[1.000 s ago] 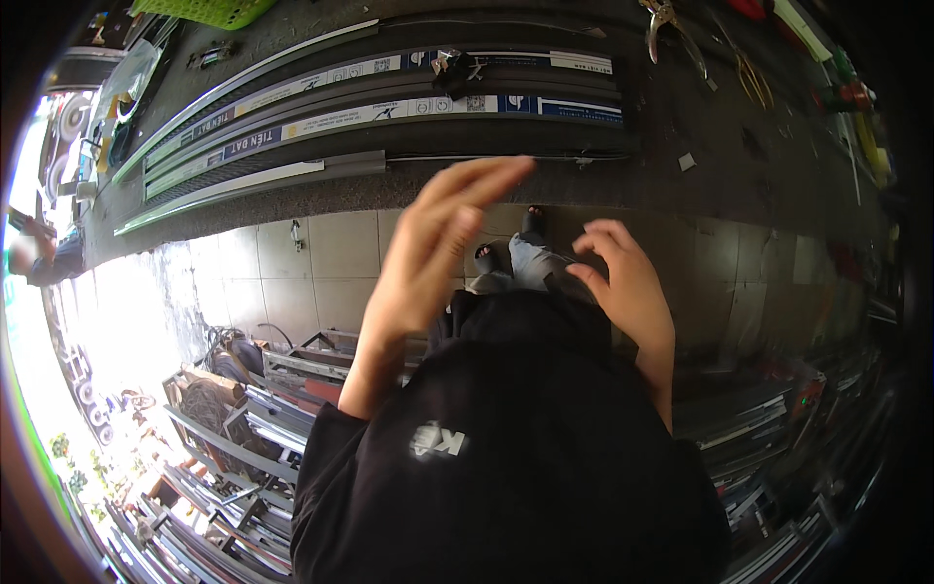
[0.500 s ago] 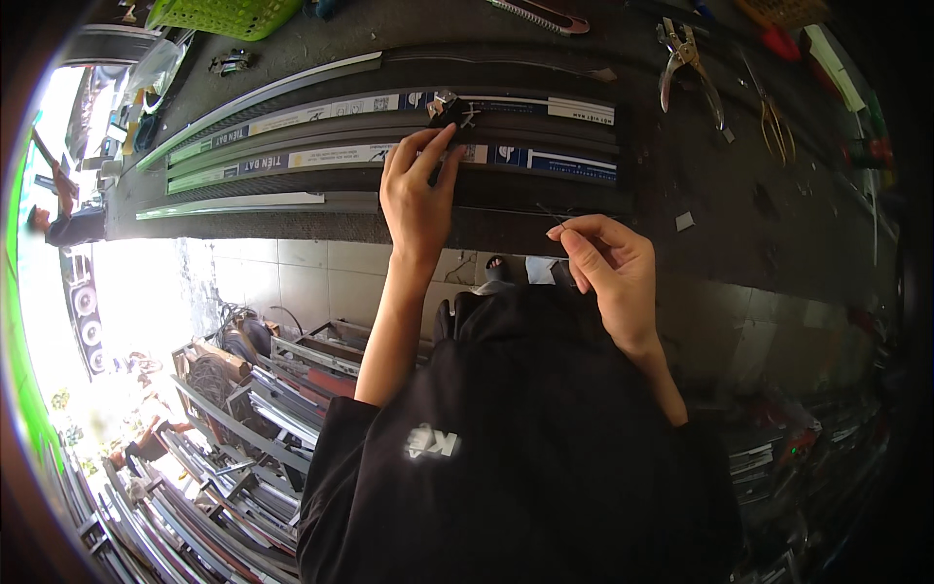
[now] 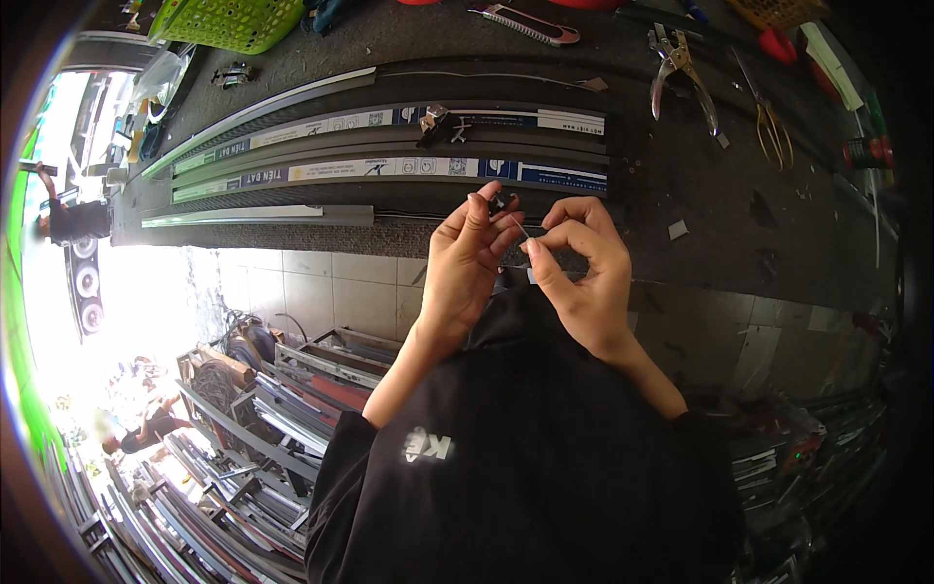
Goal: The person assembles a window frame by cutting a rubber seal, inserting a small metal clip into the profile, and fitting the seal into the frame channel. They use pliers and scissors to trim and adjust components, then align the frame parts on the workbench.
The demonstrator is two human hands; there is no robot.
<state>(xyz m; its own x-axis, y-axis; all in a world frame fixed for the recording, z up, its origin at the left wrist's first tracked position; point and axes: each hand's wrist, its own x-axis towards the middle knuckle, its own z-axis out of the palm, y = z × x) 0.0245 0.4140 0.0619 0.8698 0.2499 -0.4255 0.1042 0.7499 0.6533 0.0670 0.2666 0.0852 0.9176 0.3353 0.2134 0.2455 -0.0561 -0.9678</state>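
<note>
Black in colour, the part [image 3: 499,202] is small and sits at the fingertips of the left hand [image 3: 459,263], above the near edge of the bench [image 3: 710,185]. The left thumb and forefinger are closed on it, palm turned partly upward, the other fingers loosely bent. The right hand [image 3: 589,277] is just beside; its thumb and forefinger are pinched together on a thin pin [image 3: 522,229], its free end directed at the left fingers. Whether pin and part touch cannot be determined at this size. Beyond the hands, long grey strips [image 3: 370,149] lie side by side along the bench, two bearing printed labels. A black-and-silver clump [image 3: 438,127] rests on the strips. To the right are pliers [image 3: 676,56] with handles spread, a yellow-handled tool [image 3: 765,112] and a pale scrap [image 3: 678,230]. At the far side lie a cutter [image 3: 525,22] and a green basket [image 3: 229,27], with a metal fitting [image 3: 233,75] near the basket. Behind, at lower left, metal lengths [image 3: 219,506] fill a rack [image 3: 219,414].
</note>
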